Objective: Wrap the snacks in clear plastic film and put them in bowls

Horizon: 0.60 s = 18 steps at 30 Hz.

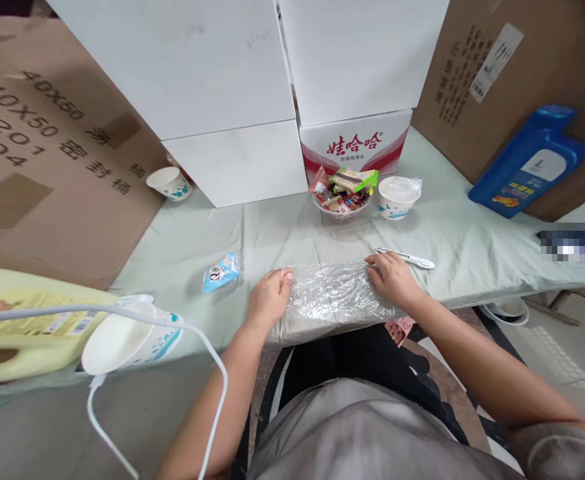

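A sheet of crinkled clear plastic wrap lies flat on the pale green cloth at the table's near edge. My left hand has its fingers curled on the sheet's left edge. On the right edge rests my right hand, fingers spread and pressing down. A white-handled utility knife lies just beyond my right hand. A small blue snack packet sits to the left of my left hand.
A bowl of wrapped snacks and a plastic-covered paper bowl stand by white boxes. Paper cups, a yellow jug, a blue bottle, a white cable and cardboard surround the table.
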{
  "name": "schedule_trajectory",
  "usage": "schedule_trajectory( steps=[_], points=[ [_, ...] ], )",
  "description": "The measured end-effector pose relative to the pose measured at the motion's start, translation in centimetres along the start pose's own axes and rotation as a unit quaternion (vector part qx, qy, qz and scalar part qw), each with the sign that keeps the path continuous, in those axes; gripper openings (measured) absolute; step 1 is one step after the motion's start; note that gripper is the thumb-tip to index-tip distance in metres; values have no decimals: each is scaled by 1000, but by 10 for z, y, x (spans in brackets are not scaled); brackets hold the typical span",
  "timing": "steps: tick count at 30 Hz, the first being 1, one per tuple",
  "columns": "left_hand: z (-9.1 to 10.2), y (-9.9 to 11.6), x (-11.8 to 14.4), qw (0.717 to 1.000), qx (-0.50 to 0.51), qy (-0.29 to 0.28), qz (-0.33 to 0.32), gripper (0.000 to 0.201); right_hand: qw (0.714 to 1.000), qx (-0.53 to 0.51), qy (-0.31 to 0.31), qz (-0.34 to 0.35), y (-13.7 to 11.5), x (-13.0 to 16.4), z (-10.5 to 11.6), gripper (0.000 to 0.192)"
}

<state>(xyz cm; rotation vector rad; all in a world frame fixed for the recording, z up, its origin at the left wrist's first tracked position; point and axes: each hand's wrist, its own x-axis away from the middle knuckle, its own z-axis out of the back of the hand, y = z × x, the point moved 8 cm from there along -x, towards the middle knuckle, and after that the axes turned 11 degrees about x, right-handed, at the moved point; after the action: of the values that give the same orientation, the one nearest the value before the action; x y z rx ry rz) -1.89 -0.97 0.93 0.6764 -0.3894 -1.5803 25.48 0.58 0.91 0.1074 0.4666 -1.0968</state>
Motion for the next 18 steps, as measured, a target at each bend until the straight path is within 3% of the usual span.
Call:
schedule_trajectory(
  steps=[7, 12, 18],
  points=[
    [-6, -25, 7, 991, 89, 100, 17, 32, 999, 32, -24, 23, 1, 3, -10, 20],
    [-6, -25, 9, 989, 107, 104, 13, 29, 1000, -9, 0, 28, -1, 5, -1, 17],
    [-8, -17, 9, 994, 43, 96, -6, 28, 998, -48, 18, 24, -3, 5, 8, 16]
  ],
)
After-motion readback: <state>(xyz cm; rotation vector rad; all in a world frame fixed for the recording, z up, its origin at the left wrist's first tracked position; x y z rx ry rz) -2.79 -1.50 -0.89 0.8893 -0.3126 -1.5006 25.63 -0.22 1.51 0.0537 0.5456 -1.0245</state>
